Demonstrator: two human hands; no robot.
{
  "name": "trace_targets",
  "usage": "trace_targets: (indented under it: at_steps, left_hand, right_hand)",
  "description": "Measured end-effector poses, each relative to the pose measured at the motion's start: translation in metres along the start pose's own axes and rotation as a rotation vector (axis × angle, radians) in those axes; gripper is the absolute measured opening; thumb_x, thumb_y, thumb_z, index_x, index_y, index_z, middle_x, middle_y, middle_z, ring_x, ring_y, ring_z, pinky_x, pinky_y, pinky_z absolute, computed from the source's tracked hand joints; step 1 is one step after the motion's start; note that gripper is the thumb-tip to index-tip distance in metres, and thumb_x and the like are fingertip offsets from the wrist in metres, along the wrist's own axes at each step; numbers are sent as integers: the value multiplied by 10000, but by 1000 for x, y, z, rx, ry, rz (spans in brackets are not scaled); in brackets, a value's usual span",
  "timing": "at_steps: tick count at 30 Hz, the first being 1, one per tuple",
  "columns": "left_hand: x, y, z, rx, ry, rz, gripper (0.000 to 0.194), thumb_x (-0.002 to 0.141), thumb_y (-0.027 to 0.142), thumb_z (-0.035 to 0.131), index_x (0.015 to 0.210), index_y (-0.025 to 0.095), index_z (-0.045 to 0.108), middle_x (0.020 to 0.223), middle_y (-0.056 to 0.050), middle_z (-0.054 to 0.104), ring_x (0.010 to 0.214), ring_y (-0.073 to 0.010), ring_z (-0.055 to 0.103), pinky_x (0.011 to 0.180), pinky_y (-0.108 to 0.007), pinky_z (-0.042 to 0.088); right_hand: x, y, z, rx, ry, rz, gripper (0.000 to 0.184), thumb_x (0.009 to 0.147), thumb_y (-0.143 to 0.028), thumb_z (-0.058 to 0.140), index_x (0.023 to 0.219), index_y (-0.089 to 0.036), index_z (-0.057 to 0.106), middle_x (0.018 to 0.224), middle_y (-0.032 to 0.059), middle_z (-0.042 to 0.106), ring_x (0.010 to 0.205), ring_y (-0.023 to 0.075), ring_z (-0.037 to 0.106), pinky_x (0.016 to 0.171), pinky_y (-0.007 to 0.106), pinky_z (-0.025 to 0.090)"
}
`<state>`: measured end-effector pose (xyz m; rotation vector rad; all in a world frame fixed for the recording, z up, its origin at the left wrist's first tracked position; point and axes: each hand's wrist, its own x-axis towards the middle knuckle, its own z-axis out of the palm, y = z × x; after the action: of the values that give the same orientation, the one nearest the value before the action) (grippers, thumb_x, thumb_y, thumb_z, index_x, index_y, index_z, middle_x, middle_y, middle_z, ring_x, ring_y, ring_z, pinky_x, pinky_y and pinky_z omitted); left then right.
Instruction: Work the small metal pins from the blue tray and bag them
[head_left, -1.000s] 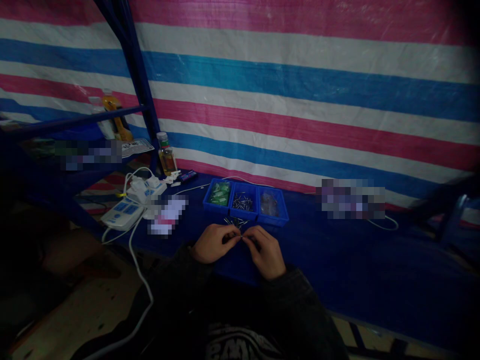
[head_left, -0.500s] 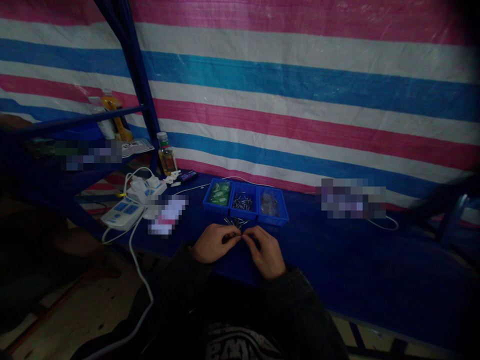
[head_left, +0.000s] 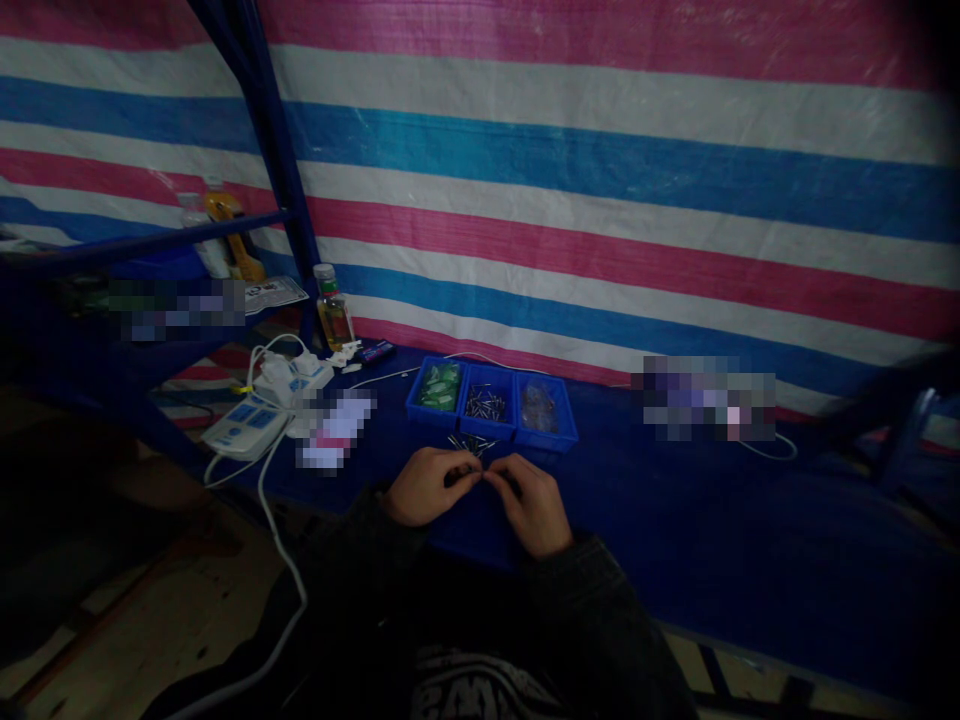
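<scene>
My left hand [head_left: 427,487] and my right hand [head_left: 533,505] meet fingertip to fingertip over the blue table [head_left: 712,520], both pinched on a small dark metal part [head_left: 480,476] too small to name. Just beyond the fingers lies a loose heap of small metal pins [head_left: 471,442]. Behind it stand three blue bins in a row: one with green parts [head_left: 439,388], one with metal pins [head_left: 484,403], and one with clear bagged parts [head_left: 538,409].
White power strips [head_left: 259,405] with a white cable [head_left: 281,540] lie at the left, beside a small bottle [head_left: 334,308] and a blue shelf post [head_left: 281,170]. A striped tarp [head_left: 600,180] closes the back. A white wire [head_left: 772,447] runs at the right.
Both hands stay at the same spot; only the fingers shift slightly around the small part.
</scene>
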<state>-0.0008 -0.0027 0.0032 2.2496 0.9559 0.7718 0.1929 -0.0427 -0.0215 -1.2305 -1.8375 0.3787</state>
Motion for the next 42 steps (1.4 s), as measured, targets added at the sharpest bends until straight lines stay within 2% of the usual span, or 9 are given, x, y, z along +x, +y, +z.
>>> trace_targets:
  at_steps: [8,14,24,32,42]
  left_hand:
    - [0,0,0,-4,8,-1,131,935,241,605,941,184,723,754,-2,699,661,-124,613,649,-211,422]
    - [0,0,-1,-12,5,3,124,929,233,608,936,185,722,757,0,702,660,-120,614,644,-206,422]
    - [0,0,-1,-8,4,-4,125,929,241,609,945,187,721,743,2,694,650,-120,607,639,-205,422]
    - [0,1,-1,-13,-3,-8,134,928,246,608,944,183,725,747,-1,700,647,-120,606,636,-207,423]
    - [0,0,-1,-17,3,-8,122,925,236,616,950,185,724,756,-2,702,663,-124,614,649,-205,426]
  right_hand:
    - [-1,1,2,-22,-8,8,129,992,-274,554,916,-232,649,887,33,711,813,195,679,756,302,495]
    - [-1,4,3,-26,-58,3,192,1015,-301,517,910,-236,664,889,39,730,805,199,692,775,311,505]
    - [-1,5,3,-19,-24,6,142,987,-289,559,917,-236,670,884,35,724,804,195,690,750,298,512]
    - [-1,6,3,-41,-36,-8,218,1016,-293,502,890,-234,670,862,36,729,785,199,700,765,303,518]
    - [-1,4,3,-22,-19,6,121,986,-265,565,906,-239,652,875,24,712,802,194,682,743,295,496]
